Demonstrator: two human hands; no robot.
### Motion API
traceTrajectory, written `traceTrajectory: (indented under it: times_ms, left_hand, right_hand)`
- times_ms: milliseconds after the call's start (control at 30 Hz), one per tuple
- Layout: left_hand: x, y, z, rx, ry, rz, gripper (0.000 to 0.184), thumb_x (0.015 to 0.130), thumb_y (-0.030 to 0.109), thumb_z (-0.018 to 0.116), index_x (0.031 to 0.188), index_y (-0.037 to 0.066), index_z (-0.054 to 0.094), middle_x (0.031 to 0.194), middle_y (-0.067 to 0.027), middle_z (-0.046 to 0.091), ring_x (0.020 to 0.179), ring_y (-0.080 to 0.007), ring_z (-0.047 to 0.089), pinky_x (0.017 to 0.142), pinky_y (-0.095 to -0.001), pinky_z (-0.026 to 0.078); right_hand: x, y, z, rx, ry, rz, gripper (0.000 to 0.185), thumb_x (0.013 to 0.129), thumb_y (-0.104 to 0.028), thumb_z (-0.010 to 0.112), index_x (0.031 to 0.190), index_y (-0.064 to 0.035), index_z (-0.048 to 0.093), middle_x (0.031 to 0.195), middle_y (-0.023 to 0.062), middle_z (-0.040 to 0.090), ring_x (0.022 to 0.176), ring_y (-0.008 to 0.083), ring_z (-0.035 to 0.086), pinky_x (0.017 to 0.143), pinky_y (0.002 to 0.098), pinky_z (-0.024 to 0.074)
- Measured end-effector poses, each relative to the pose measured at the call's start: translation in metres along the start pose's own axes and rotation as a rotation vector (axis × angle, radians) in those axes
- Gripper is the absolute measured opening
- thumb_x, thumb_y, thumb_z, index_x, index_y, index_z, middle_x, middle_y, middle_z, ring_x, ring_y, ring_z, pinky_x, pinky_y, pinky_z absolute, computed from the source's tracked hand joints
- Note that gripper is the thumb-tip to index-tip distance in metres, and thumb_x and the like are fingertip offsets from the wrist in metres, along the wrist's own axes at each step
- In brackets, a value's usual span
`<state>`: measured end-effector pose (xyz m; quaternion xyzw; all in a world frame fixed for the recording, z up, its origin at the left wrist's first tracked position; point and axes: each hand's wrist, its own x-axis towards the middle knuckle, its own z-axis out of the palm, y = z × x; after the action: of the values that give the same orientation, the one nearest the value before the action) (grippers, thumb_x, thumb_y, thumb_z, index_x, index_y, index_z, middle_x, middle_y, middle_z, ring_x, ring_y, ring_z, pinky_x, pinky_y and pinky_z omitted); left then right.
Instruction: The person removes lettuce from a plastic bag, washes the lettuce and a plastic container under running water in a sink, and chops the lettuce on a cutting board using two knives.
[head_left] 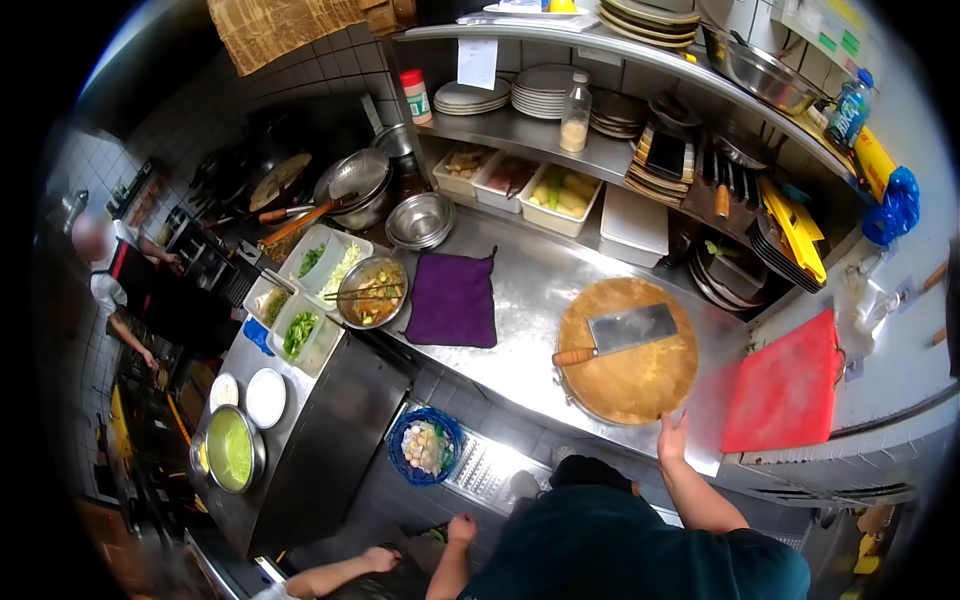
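My right hand (673,438) is open, its fingers stretched out at the near edge of a round wooden chopping board (640,380). On the board lies a cleaver (634,329), its broad blade to the right and its wooden handle to the left. My left hand (461,530) hangs low beside my body with the fingers curled in, and I see nothing in it. Close by it is another person's hand (380,560). A blue basket (401,465) with pale food scraps stands on the floor ahead of my left hand.
A purple cloth (452,300) lies on the steel counter, left of the board. Beside it stands a bowl (372,291) of food with chopsticks. A red cutting board (785,385) leans at the right. At far left, a co-worker (130,270) stands by the stoves.
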<state>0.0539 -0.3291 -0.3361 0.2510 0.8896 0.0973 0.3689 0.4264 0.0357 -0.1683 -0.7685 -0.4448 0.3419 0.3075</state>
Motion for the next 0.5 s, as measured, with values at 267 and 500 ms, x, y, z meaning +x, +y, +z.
traceTrajectory:
  times_ms: [267,500]
  left_hand:
    - [-0.005,-0.047,0.052,0.343,-0.238,0.18,0.041,0.092,0.038,0.054,0.108,0.005,0.07,0.115,-0.0181,0.068,0.111,-0.037,0.062,0.097,-0.0455,0.048]
    - [0.027,-0.025,0.021,0.45,-0.141,0.262,0.031,0.088,0.029,0.058,0.1,0.004,0.073,0.101,-0.0183,0.07,0.097,-0.0386,0.066,0.087,-0.0437,0.052]
  right_hand:
    - [0.031,-0.03,0.011,0.127,-0.023,-0.117,0.07,0.098,-0.029,0.053,0.151,0.0068,0.023,0.156,0.0256,0.027,0.145,0.0369,0.026,0.12,0.0396,0.0206]
    - [0.033,-0.052,0.014,0.181,-0.019,-0.083,0.072,0.099,-0.028,0.052,0.153,0.0046,0.017,0.158,0.0229,0.025,0.146,0.0349,0.024,0.12,0.038,0.0184]
